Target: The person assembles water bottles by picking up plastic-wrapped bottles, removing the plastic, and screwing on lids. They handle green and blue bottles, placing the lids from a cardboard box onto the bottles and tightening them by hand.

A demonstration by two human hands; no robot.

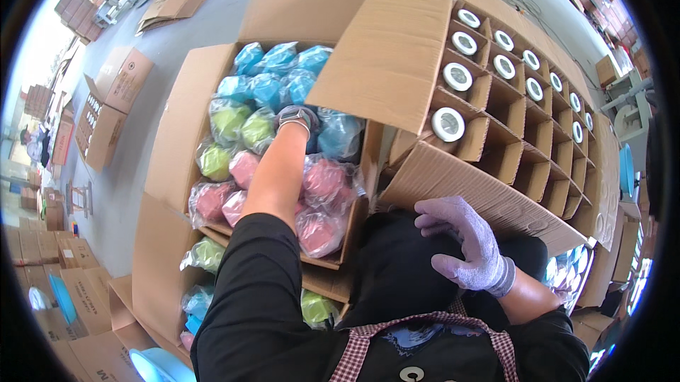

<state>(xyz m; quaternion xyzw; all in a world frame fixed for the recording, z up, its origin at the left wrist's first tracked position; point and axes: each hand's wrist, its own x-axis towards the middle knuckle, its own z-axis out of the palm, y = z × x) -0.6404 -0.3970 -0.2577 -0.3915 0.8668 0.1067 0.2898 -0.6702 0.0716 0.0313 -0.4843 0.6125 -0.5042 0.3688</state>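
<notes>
An open carton (185, 123) in front of me is filled with rounded items in clear plastic bags. Blue bagged items (265, 89) lie at the far end, green bagged items (230, 121) in the middle and pink bagged items (324, 182) nearer me. My left hand (300, 118), in a grey glove, reaches down among the blue and green ones; its fingers are hidden, so its grip does not show. Over my lap my right hand (473, 246), in a pale purple glove, is open with curved fingers and holds nothing. It is beside the divided carton (489, 187).
The divided carton has cardboard cells, several holding items with round white tops (448, 124). A raised flap (386, 53) juts between the cartons. More bagged items (205, 254) lie below the filled carton's near end. Another open carton (113, 109) stands on the floor (120, 191) at left.
</notes>
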